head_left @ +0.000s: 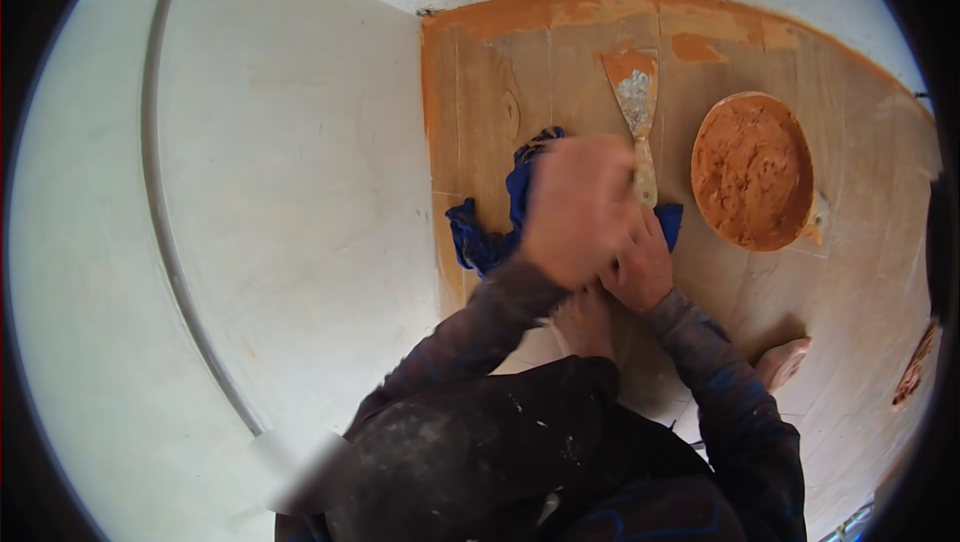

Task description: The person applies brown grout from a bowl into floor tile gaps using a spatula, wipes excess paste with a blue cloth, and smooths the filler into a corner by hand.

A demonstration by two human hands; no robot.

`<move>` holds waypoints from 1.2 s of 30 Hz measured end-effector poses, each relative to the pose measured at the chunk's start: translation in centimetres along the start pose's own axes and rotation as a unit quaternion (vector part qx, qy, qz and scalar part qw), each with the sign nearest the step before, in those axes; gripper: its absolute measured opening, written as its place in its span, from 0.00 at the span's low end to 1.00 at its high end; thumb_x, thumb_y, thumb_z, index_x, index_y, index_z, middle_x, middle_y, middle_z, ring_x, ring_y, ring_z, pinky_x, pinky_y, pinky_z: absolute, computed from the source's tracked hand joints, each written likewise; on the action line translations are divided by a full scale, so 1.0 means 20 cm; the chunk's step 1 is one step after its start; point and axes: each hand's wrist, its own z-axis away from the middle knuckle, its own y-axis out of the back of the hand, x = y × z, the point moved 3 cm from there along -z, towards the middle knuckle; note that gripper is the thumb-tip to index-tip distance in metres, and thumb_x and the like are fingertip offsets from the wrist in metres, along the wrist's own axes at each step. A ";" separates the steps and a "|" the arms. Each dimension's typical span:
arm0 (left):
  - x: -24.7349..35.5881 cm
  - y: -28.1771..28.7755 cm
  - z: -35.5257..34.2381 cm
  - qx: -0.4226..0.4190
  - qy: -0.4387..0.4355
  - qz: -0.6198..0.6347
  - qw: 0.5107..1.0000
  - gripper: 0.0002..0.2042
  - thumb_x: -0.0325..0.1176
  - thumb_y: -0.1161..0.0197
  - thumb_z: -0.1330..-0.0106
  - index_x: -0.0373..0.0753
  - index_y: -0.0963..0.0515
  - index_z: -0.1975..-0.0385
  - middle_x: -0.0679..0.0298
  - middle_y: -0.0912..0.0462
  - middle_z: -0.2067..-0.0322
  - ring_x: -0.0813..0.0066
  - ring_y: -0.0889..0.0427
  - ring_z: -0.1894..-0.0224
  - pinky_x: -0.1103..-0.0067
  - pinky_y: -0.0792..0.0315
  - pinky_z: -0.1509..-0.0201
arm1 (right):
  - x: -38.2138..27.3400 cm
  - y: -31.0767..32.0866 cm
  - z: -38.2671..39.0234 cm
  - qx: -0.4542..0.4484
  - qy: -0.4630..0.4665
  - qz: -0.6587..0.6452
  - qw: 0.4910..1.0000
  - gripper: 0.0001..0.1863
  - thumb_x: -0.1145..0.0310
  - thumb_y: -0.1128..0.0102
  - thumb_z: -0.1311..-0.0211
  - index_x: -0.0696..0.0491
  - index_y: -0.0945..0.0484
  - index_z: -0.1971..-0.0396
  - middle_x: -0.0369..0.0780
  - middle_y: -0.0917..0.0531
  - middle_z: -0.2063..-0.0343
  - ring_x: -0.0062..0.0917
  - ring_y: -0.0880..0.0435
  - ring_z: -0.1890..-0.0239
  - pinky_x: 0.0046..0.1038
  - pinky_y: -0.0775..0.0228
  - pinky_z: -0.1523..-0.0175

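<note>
My left hand [580,207] is smeared by motion above the floor, and its fingers cannot be made out. A crumpled dark blue cloth [478,237] spreads on the floor beside and partly beneath it. Lower and to the right, my right hand [642,264] has its fingers pressed on the cloth, whose corner sticks out past them; the left hand partly covers it. Just beyond both hands lies a putty knife [638,102], its blade away from me and stained orange and white. To its right stands a round pan [807,212] of orange-brown paste [752,170].
The wood-look floor [500,92] has orange paste smeared along its far and left edges. A pale wall [300,162] with a grey pipe-like strip [155,162] rises at left. My bare feet [583,325] are close to the hands. A patterned reddish object [915,367] lies at far right.
</note>
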 end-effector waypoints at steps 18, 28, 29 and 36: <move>-1.14 0.23 0.20 -0.086 0.134 -0.410 0.898 0.19 0.21 0.43 0.39 0.36 0.33 0.48 0.53 0.25 0.35 0.49 0.28 0.40 0.59 0.38 0.34 | 0.04 0.04 -0.03 0.009 -0.032 -0.044 0.998 0.15 0.74 0.31 0.48 0.56 0.20 0.59 0.42 0.20 0.57 0.39 0.19 0.52 0.39 0.26 0.49; -1.13 0.22 0.40 -0.191 0.133 -0.454 0.860 0.43 0.23 0.38 0.41 0.28 0.51 0.25 0.61 0.19 0.44 0.54 0.27 0.40 0.61 0.40 0.39 | 0.06 0.03 -0.02 0.014 -0.034 -0.044 0.998 0.15 0.74 0.31 0.49 0.56 0.19 0.59 0.42 0.19 0.57 0.39 0.19 0.53 0.38 0.25 0.49; -1.12 0.23 0.44 -0.193 0.135 -0.455 0.858 0.43 0.23 0.38 0.41 0.28 0.51 0.25 0.61 0.19 0.44 0.54 0.27 0.40 0.61 0.40 0.39 | 0.06 0.03 -0.02 0.012 -0.034 -0.044 0.998 0.15 0.74 0.31 0.48 0.56 0.19 0.59 0.42 0.19 0.57 0.38 0.19 0.53 0.38 0.26 0.49; -1.03 0.26 0.66 -0.210 0.136 -0.452 0.856 0.43 0.25 0.35 0.40 0.27 0.50 0.25 0.60 0.17 0.47 0.55 0.27 0.41 0.62 0.40 0.40 | 0.05 0.03 -0.04 0.003 -0.035 -0.041 0.999 0.14 0.74 0.31 0.48 0.54 0.20 0.59 0.41 0.20 0.58 0.38 0.19 0.53 0.39 0.27 0.50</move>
